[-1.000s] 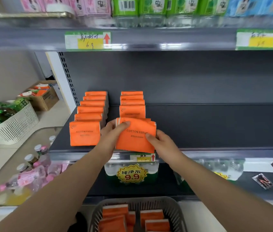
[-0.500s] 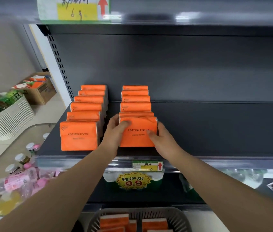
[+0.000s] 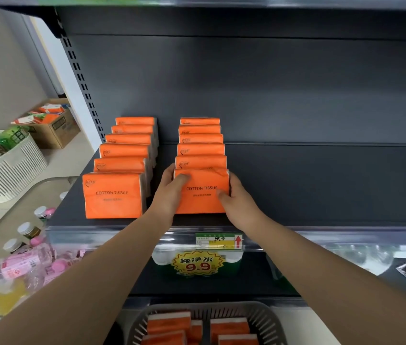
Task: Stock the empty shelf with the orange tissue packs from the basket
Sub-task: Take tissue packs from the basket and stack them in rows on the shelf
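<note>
Head view: at 6 o'clock the basket point(image 3: 269, 319) holds more orange tissue packs point(image 3: 168, 324); above it the left hand point(image 3: 172, 188) and right hand point(image 3: 236, 197) clamp the two sides of the front pack point(image 3: 202, 202), upright on the shelf point(image 3: 321, 190), fronting the right row point(image 3: 200, 149). This looks like seating that pack; next, I judge, release it and reach down to the basket, starting a new row toward 3 o'clock.

The basket point(image 3: 264, 321) below the shelf point(image 3: 321, 190) was cut off by the frame's bottom; rear packs point(image 3: 200, 148) on the shelf showed only tops.
</note>
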